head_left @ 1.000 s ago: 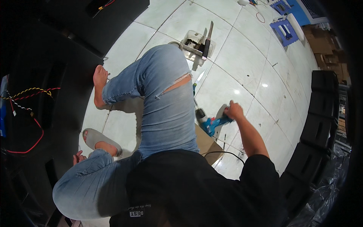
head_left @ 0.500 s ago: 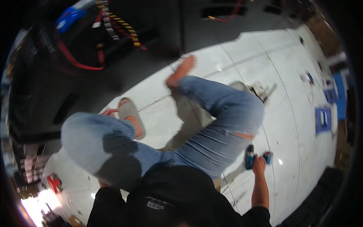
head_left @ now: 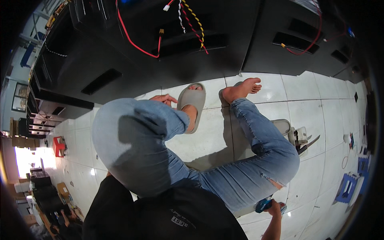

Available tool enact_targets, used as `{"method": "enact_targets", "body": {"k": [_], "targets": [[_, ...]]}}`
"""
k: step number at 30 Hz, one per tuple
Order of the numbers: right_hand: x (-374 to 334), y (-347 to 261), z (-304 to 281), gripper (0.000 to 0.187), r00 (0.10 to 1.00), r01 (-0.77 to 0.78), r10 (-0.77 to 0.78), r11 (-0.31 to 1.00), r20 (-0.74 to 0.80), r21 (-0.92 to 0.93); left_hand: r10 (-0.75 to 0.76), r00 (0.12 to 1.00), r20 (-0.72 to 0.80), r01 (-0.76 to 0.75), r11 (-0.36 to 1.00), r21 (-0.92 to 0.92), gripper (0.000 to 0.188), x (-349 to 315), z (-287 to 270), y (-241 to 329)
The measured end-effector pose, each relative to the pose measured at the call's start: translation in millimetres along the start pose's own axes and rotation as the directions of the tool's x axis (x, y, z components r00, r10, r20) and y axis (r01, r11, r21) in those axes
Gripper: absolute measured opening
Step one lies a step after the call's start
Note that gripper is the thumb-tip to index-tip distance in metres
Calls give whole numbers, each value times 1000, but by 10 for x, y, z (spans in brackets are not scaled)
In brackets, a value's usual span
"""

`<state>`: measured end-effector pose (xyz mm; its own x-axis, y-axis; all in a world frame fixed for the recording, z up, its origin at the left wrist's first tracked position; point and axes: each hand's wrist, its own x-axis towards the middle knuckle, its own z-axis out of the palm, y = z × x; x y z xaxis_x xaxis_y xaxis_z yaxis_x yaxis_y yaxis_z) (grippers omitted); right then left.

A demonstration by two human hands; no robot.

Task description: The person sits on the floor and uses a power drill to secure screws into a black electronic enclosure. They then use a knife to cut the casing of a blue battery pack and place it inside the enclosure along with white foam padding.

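At the lower right, my right hand (head_left: 274, 209) is wrapped around a teal-blue cordless drill (head_left: 263, 205), low over the floor beside my bent right knee. Part of the drill is hidden behind the hand and jeans. My left hand (head_left: 165, 99) reaches past my left knee, its fingers stretched out and apart with nothing seen in them. Close to those fingertips is the grey slipper (head_left: 191, 106) on my left foot. My right foot (head_left: 243, 90) is bare and tilted near the cabinet base.
A black cabinet (head_left: 160, 72) spans the far side, with red, yellow and white wires (head_left: 196, 24) hanging from it. Another grey slipper (head_left: 281, 126) and a white tool-like object (head_left: 301, 138) lie beyond my right knee. Blue stools (head_left: 347, 188) stand right; a red stool (head_left: 59, 147) stands left.
My view has swung, so the cabinet, legs and feet appear farther right. The right hand and drill appear lower in the picture, still together. More of my left hand shows.
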<state>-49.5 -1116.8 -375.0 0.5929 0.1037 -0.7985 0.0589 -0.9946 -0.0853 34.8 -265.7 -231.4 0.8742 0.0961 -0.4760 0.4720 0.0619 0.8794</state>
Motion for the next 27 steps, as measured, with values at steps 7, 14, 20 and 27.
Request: {"method": "enact_targets", "body": {"k": [7,14,20,27], "targets": [[245,-276,204,92,994,35,-8,970,-112,239,78,983,-164,-63,994,94,39,298,-134,41],[361,-260,-405,50,804,70,193,909,-563,411,404,820,-404,-516,829,-217,28,453,-432,415],[-159,-1414,-2932,31,285,320,118,924,-951,210,719,421,-553,-902,395,-173,28,-63,-259,1257],[-852,-4146,-4395,21,49,706,-417,657,-907,-264,800,552,-237,-713,599,363,21,-357,6,1919]]}}
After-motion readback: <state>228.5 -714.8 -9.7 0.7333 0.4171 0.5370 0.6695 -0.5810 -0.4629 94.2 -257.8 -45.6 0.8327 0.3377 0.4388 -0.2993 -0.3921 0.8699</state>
